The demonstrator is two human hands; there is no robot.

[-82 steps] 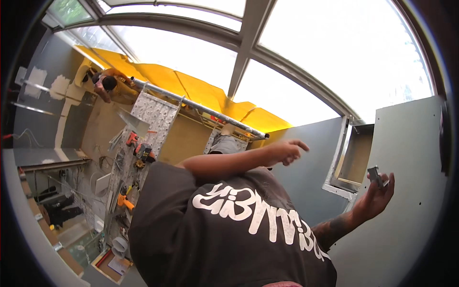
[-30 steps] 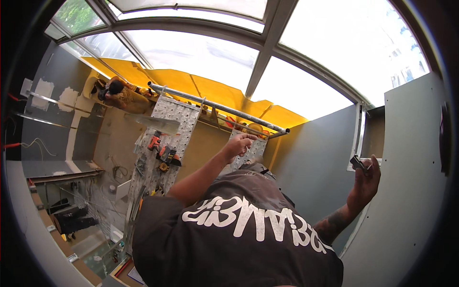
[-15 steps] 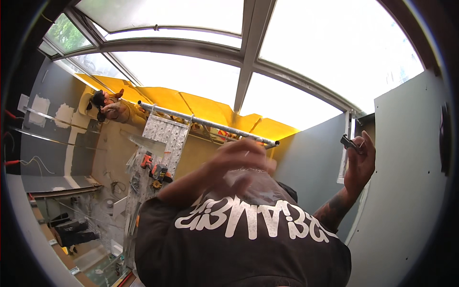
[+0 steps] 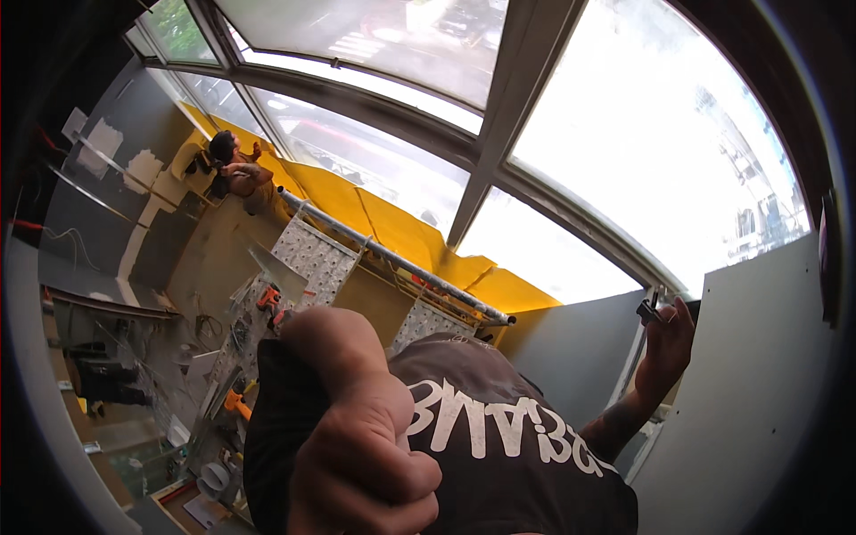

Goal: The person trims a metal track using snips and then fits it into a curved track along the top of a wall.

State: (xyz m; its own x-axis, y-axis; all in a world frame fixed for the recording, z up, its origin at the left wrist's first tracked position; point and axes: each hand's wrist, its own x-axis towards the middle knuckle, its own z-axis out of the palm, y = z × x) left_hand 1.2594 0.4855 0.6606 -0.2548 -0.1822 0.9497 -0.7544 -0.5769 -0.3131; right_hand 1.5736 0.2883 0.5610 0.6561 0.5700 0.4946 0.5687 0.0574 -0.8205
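My left hand (image 4: 370, 459) is close up in front of my dark shirt, low in the middle of the view. Its fingers are curled into a fist, and whatever may be inside them is hidden. Away to the right, my right hand (image 4: 669, 343) is raised beside the window frame and a grey-white panel. Between its fingertips it pinches a small dark piece (image 4: 651, 311), apparently metal, whose kind I cannot make out.
A grey scaffold pole (image 4: 392, 255) runs beside a perforated metal platform (image 4: 312, 254). Yellow sheeting (image 4: 383, 218) hangs below large windows. An orange and black power tool (image 4: 269, 301) lies among clutter on the left. Another person (image 4: 247, 178) stands at the far left. A pale panel (image 4: 758, 357) borders the right.
My left hand, blurred before my chest earlier, has moved down and nearer the camera, now as a fist. The view has tilted. My right hand still pinches the dark piece.
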